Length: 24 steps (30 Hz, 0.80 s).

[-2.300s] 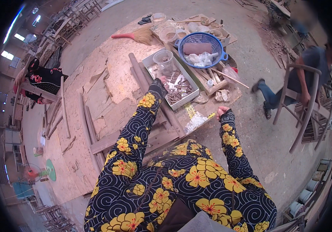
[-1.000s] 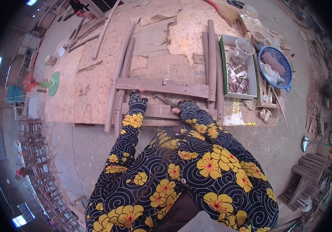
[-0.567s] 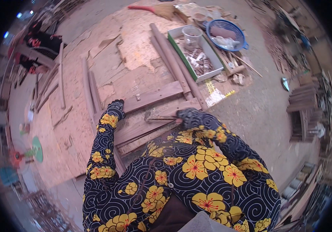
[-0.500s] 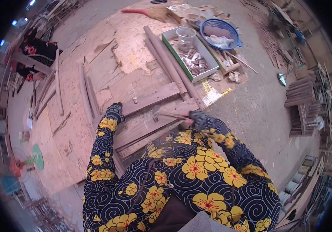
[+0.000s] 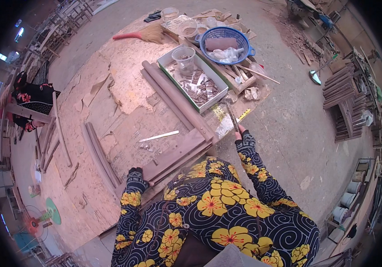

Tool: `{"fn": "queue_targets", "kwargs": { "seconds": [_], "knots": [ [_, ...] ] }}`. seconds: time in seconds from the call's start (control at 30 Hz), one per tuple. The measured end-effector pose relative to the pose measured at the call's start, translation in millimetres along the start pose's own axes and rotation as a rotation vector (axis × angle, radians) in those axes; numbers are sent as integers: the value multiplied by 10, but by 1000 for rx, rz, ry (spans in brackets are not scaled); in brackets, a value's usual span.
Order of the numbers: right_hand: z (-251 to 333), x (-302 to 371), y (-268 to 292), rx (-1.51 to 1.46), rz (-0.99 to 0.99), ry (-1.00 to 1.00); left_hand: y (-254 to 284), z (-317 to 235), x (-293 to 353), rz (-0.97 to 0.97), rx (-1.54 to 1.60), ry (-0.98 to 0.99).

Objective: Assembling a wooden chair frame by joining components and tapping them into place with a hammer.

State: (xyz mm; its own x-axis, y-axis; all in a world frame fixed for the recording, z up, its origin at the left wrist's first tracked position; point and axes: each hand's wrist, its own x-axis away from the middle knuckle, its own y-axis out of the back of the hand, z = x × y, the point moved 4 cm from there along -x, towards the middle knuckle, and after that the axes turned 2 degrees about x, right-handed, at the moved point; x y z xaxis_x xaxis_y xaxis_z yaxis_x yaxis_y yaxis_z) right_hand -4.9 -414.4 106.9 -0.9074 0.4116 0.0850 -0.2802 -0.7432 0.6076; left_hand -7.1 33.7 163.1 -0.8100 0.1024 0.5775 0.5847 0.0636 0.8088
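Observation:
Two dark brown wooden rails (image 5: 177, 153) lie side by side in front of me, close to the near table edge, with a slot showing in one. My left hand (image 5: 137, 180), in a dark patterned knit glove with bare fingertips, is closed around their left end. Off to the right, my right hand (image 5: 243, 133) grips a slim dark tool (image 5: 232, 116) that points away from me; its exact kind is unclear. Longer wooden legs (image 5: 177, 98) stretch away from the rails' right end. Beyond the rails lies a thin pale strip (image 5: 159, 136).
A green-and-white box (image 5: 200, 107) holds small brown pieces and a clear plastic cup (image 5: 184, 60). Behind it stand a blue basket (image 5: 249, 49) and a broom (image 5: 148, 34). Curved wooden pieces (image 5: 99, 153) lie left. Another person (image 5: 35, 100) is at the far left.
My right hand has swung right and away from the rails with the slim tool. My left hand has come nearer, and the two rails, apart before, now lie close together. The view has shifted.

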Motion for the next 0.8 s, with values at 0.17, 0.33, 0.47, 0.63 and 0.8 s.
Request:
{"fn": "queue_targets", "kwargs": {
  "seconds": [0.17,0.33,0.47,0.63,0.8],
  "knots": [
    [258,-666,406,99,-65,137,-193,43,41,-24,-43,12],
    [153,-1505,420,132,26,384,-139,-77,124,-22,-63,75],
    [74,-1894,311,195,89,427,-154,-106,0,27,-100,149],
    [90,-2076,189,188,212,343,-175,-168,43,-8,-66,221],
    [-30,-2107,78,173,188,355,-199,-241,47,0,-5,370]
  ]
}}
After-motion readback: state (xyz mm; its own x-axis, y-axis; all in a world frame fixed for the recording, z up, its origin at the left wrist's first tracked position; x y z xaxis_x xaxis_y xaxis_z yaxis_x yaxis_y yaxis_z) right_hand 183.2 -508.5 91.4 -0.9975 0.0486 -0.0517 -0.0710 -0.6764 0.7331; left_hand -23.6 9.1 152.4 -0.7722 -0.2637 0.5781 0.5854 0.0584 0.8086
